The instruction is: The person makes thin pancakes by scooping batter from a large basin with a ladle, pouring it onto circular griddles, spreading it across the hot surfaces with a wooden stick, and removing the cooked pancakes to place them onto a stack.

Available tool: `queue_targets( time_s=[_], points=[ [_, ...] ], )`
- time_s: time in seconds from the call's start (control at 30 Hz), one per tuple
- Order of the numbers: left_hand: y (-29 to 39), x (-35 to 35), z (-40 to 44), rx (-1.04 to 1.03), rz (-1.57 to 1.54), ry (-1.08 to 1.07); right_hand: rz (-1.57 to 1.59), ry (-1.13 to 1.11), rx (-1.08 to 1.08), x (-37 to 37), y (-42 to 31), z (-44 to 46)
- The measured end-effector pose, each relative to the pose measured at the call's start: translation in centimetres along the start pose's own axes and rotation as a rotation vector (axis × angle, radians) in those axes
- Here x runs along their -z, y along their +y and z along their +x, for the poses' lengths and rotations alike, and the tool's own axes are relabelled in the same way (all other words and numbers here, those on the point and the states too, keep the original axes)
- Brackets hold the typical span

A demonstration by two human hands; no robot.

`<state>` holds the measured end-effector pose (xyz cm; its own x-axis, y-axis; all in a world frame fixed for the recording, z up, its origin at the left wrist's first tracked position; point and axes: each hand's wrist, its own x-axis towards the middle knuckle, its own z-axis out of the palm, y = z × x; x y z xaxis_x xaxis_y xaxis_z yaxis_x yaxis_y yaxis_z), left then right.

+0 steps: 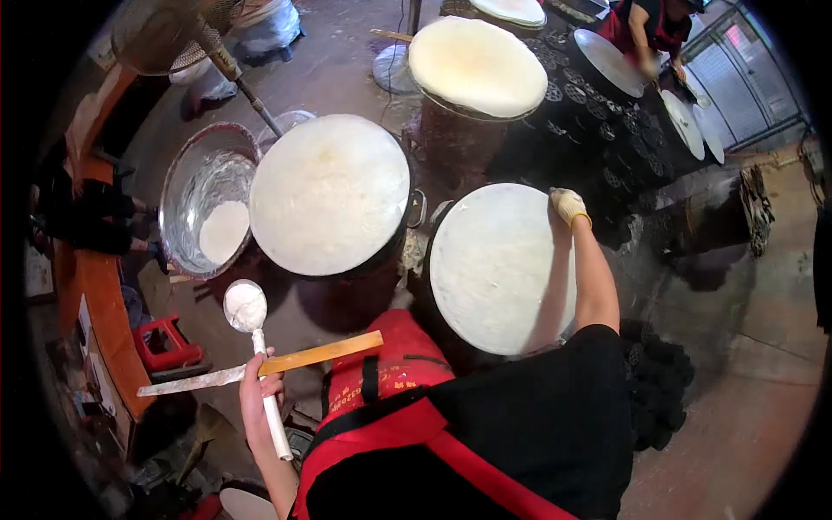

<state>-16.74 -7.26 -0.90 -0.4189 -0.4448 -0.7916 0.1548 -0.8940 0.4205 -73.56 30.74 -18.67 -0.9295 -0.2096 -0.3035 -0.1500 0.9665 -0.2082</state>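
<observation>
My left hand point(262, 386), bare, is closed around two tools at once. One is a ladle point(246, 305) with a long white handle, its round bowl coated in white batter. Crossing it is a long flat wooden spatula point(329, 350), its left part whitened. A pale gloved hand, my right hand point(568, 206), has its fingers curled at the upper right edge of a thin white pancake point(498, 269) on a round griddle. Whether its fingertips pinch the pancake's edge is hidden. The pancake lies flat, with my forearm's shadow across it.
Another white-coated round griddle point(331, 195) stands left of centre, beside a metal pot point(186, 204) of white batter. Farther back is a third griddle with a pale pancake point(478, 66). Black perforated briquettes point(598, 108) are stacked behind. A co-worker point(646, 35) bends over griddles. A red stool point(166, 344) stands left.
</observation>
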Motion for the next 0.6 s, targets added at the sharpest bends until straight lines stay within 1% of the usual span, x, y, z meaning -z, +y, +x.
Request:
queue_targets(
  time_s=[0.07,0.1,0.13,0.2,0.23,0.27,0.3,0.33,0.47,0.57,0.6],
  points=[
    [0.0,0.8,0.3,0.028,-0.071,0.005,0.017,0.049,0.028,-1.2,1.3,0.6],
    [0.2,1.9,0.6,0.08,-0.156,-0.062,0.029,0.089,0.047,-1.9,1.7,0.6],
    [0.5,2.5,0.3,0.07,-0.144,-0.014,0.042,0.137,0.071,-2.4,1.7,0.9],
    [0.0,2.0,0.5,0.035,-0.142,0.02,-0.391,0.071,0.225,-1.8,1.5,1.6],
    [-0.1,2.0,0.6,0.019,-0.118,0.008,-0.202,0.11,0.105,-1.2,0.8,0.7],
    [-0.4,2.3,0.5,0.009,-0.085,0.005,-0.135,0.195,0.134,-3.1,2.9,1.8],
    [-0.5,2.6,1.0,0.007,-0.104,-0.024,-0.048,0.174,0.047,-1.2,0.8,-0.4],
    [-0.6,3.1,1.2,0.005,-0.12,-0.041,-0.01,0.165,0.033,-1.5,1.0,-0.5],
    [-0.4,3.7,1.6,0.016,-0.116,-0.128,0.055,0.227,0.037,-0.5,-0.4,-3.1],
    [-0.4,3.0,1.2,-0.02,-0.049,-0.066,-0.002,0.157,-0.057,0.1,-0.4,-2.9],
    [-0.5,2.7,1.4,-0.023,-0.021,-0.08,-0.034,0.139,-0.089,0.0,-0.5,-2.4]
  ],
)
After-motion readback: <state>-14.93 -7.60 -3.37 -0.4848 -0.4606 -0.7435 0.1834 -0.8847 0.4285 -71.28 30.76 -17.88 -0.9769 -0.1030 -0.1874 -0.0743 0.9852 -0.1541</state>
